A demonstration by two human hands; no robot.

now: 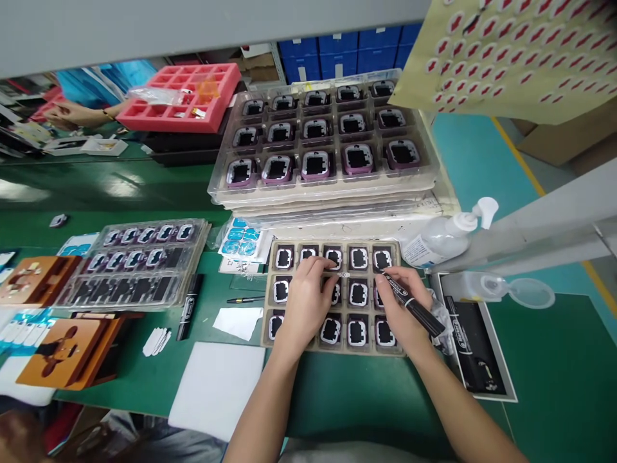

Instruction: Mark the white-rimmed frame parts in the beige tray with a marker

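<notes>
My right hand (pixel 409 315) is wrapped round a black marker pen (pixel 415 308), its tip end near the top right slot of a tan tray (pixel 332 352). The tray holds rows of watch cases (pixel 358 294), with light frames and dark centres. Over the tray's left and middle part, my left hand (pixel 308 299) has its fingers curled. Its fingertips and thumb close around the rib by a small "80" label (pixel 343 274), at the edge of a watch case (pixel 333 257). What they pinch, if anything, is hidden. The left hand covers several slots.
Behind stands a tall stack of trays (pixel 332 186) with purple watch cases. A pump bottle (pixel 441 238) and an open box (pixel 506 386) are at right. Another tray (pixel 130 292), a second marker (pixel 189 307), a white pad (pixel 216 386) and orange fixtures (pixel 62 354) lie left. A person's hand (pixel 77 116) shows beyond.
</notes>
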